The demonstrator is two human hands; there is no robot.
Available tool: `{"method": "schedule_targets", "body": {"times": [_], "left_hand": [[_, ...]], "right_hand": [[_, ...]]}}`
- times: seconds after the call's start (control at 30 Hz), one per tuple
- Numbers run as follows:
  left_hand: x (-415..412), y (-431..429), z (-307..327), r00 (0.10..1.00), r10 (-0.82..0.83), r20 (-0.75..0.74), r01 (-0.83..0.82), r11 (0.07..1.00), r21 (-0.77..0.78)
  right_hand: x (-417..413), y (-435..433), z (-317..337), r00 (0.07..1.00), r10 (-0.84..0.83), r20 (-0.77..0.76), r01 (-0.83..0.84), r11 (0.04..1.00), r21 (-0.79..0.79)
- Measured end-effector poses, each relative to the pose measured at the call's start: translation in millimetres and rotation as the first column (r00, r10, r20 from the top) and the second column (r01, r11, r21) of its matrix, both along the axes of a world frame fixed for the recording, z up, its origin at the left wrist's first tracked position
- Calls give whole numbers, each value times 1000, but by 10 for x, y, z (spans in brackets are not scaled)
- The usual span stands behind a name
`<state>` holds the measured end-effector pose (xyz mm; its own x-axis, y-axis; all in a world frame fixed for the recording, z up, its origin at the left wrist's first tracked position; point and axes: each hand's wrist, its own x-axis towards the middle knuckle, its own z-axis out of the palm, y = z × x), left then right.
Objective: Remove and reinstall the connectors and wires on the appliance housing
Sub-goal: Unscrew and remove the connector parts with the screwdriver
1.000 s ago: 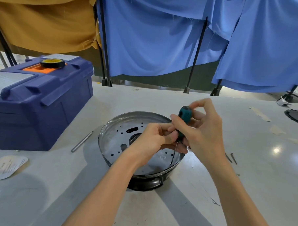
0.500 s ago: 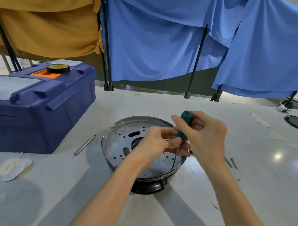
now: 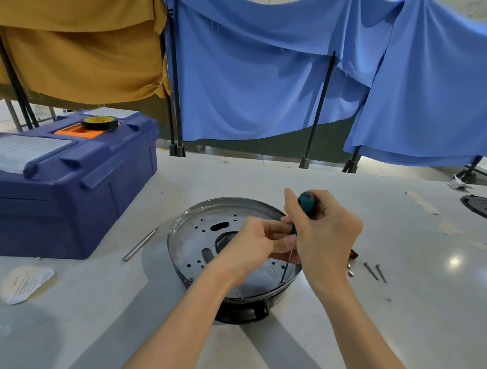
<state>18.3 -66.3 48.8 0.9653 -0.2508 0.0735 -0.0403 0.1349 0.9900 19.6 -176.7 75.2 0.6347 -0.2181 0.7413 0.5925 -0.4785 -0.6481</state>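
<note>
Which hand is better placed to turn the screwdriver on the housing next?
Right. The right hand grips the screwdriver handle, tip on the housing plate; the left hand only steadies the shaft.

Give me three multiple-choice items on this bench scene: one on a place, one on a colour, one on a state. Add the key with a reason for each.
1. Where does the tape roll lie? A on the floor; B on the blue toolbox; C on a chair.
2. What colour is the handle of the screwdriver? A red; B yellow; C teal.
3. What is the right hand doing? A holding the screwdriver handle; B lying flat; C hanging empty.

Key:
1 B: the roll rests on the toolbox lid, beside its orange part.
2 C: the teal handle shows above the fingers.
3 A: its fingers curl round the handle, with the tip down on the plate of the housing.
</note>
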Motion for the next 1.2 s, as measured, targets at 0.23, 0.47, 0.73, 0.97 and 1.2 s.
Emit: {"method": "schedule_targets", "body": {"times": [0.23, 0.47, 0.73, 0.97, 1.2], "left_hand": [[-27, 59, -20, 999, -49, 18, 50, 998, -46], [-31, -3, -14, 996, -92, 10, 92, 996, -15], [5, 21, -46, 990, -136, -40, 133, 989, -68], [36, -51, -65, 995, -102, 1, 102, 992, -69], [35, 10, -71, 989, -138, -58, 129, 981, -143]], "right_hand": [[63, -299, 157, 695, 647, -313, -675, 737, 26], [80, -116, 14, 976, 179, -127, -173, 983, 53], [96, -304, 159, 772, 580, -260, -577, 811, 94], [119, -141, 48, 991, 68, -117, -73, 997, -38], [117, -314, 160, 756, 568, -325, -573, 814, 89]]}}
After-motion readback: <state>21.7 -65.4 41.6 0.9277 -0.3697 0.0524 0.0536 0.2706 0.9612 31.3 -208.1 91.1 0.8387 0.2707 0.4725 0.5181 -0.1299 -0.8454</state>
